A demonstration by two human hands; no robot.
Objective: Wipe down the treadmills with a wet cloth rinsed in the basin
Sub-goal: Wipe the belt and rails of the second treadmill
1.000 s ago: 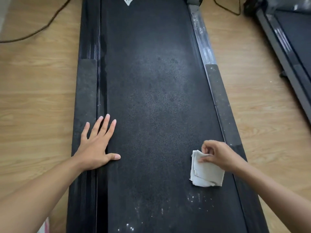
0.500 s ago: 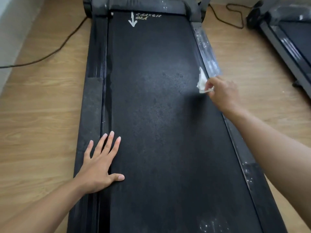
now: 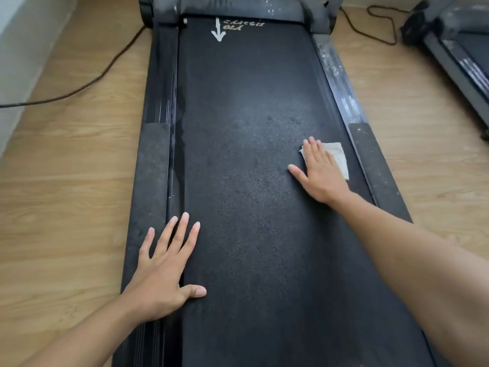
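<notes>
Head view. A folded cloth (image 3: 337,154) is pressed flat onto the treadmill belt (image 3: 251,123), just beside the right side rail (image 3: 370,160), under the straight, flattened fingers of the right grip (image 3: 321,176). The left grip (image 3: 164,274) is laid spread across the belt's left edge as a brace. Since the cloth is pressed and not pinched, it may be bunched or shed by the rough belt; the speckled rail may be missed.

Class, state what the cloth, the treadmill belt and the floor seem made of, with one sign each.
Cloth: pale woven-looking fabric, folded, matt. Treadmill belt: probably black rubber, grainy matt texture. Floor: wood or laminate, grain lines, slight sheen.
</notes>
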